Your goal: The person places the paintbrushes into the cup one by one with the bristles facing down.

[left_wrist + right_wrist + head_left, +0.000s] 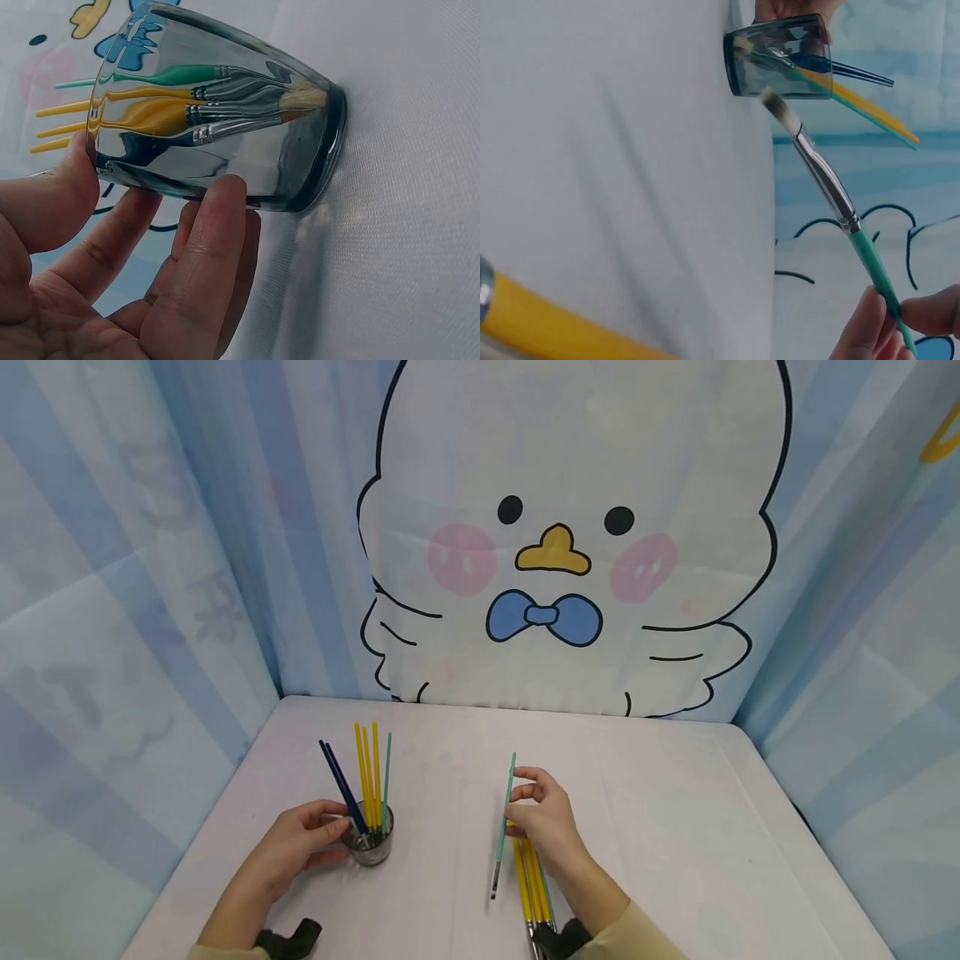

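A clear grey glass (372, 855) stands upright on the table at left centre, holding blue, yellow and green paintbrushes, bristles down. My left hand (296, 847) grips it from the left. In the left wrist view its thumb (75, 176) lies at the rim and its fingers (214, 247) curve along the side. My right hand (551, 827) pinches a green paintbrush (502, 839) by its handle, bristles downward. The right wrist view shows this brush's silver ferrule and pale bristles, overlapping the glass there. Beneath my right wrist lie several yellow paintbrushes (531, 889) and a green one.
A pale cloth covers the table (675, 827). Behind it hangs a curtain (555, 668) printed with a white bird in a blue bow tie. Striped blue curtains (112, 610) stand along both sides.
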`<state>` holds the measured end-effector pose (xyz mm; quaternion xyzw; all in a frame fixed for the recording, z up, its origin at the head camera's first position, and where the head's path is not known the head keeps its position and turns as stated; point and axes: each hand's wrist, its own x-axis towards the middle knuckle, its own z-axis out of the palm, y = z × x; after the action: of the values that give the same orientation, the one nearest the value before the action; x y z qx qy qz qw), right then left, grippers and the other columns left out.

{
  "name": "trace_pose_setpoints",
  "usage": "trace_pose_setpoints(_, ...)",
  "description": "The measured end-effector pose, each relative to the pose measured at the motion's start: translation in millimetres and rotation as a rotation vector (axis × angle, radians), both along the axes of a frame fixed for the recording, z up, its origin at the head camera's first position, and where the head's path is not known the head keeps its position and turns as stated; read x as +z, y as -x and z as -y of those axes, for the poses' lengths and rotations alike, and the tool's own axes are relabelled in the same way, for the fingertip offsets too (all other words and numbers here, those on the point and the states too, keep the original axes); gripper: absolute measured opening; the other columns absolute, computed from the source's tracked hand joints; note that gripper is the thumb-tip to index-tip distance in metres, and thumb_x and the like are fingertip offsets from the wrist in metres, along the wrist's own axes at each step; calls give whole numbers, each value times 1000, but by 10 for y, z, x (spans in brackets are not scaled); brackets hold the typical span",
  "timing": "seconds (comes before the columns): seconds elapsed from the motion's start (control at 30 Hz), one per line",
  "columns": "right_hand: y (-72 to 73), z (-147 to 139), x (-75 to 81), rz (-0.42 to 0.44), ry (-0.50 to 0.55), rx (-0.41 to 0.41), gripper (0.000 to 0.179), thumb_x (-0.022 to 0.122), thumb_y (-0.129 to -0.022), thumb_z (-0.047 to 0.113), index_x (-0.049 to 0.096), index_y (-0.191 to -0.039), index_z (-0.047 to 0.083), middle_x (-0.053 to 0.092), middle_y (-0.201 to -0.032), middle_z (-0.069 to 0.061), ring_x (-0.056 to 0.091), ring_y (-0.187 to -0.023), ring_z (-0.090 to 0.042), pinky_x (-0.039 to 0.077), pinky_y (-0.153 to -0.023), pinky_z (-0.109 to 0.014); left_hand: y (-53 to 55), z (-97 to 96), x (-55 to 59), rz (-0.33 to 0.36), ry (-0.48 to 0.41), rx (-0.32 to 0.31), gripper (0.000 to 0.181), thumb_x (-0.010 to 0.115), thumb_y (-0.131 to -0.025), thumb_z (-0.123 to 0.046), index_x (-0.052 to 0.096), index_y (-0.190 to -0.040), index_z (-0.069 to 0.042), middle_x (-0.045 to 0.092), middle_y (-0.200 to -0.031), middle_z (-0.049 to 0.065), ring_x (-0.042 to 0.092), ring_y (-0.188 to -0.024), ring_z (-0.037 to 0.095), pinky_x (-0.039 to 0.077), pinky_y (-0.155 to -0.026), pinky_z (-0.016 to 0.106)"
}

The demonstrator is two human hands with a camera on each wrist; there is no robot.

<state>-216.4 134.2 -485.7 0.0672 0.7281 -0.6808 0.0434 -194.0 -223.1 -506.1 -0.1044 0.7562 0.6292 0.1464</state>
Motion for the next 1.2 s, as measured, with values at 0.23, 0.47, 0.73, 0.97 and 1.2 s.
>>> trace_pose_setpoints(0.23, 23, 183, 34, -67, 70, 3, 59, 66, -87, -11, 57, -141, 9, 57, -100, -7, 61, -68, -15, 68, -66, -30, -4, -26, 21, 1, 12, 14, 39, 68, -106, -12, 61, -140, 6, 69, -129, 22, 73, -104, 21, 70, -90, 44)
trace_pose_setpoints(0.47, 44, 345, 76, -115, 140, -30, 59, 63, -85, -15, 57, -138, 11, 56, -97, -5, 62, -69, -12, 66, -65, -29, 11, -35, 21, -4, 2, 4, 39, 68, -107, -12, 61, -140, 7, 69, -129, 22, 73, -104, 21, 70, -91, 44)
trace_pose_setpoints(0.73, 25, 551, 119, -187, 186, -18, 58, 62, -86, -16, 56, -138, 9, 56, -100, -5, 61, -73, -11, 67, -68, -29, -8, -9, 28, -1, -4, -3, 39, 67, -107, -12, 60, -140, 7, 70, -128, 21, 73, -104, 20, 70, -91, 44)
trace_pose_setpoints(0.97, 3, 737, 207, -235, 221, -1, 57, 61, -88, -16, 54, -139, 9, 56, -102, -6, 63, -79, -13, 68, -71, -29, -13, -10, 35, 0, -4, -3, 39, 67, -107, -12, 61, -140, 8, 70, -128, 21, 73, -103, 20, 70, -90, 44)
trace_pose_setpoints(1.2, -4, 951, 284, -277, 251, 11, 55, 62, -89, -15, 55, -137, 12, 58, -104, -7, 64, -86, -16, 69, -72, -31, -7, -2, 24, 0, -1, -2, 39, 68, -106, -13, 61, -139, 7, 70, -127, 20, 73, -103, 21, 70, -90, 44)
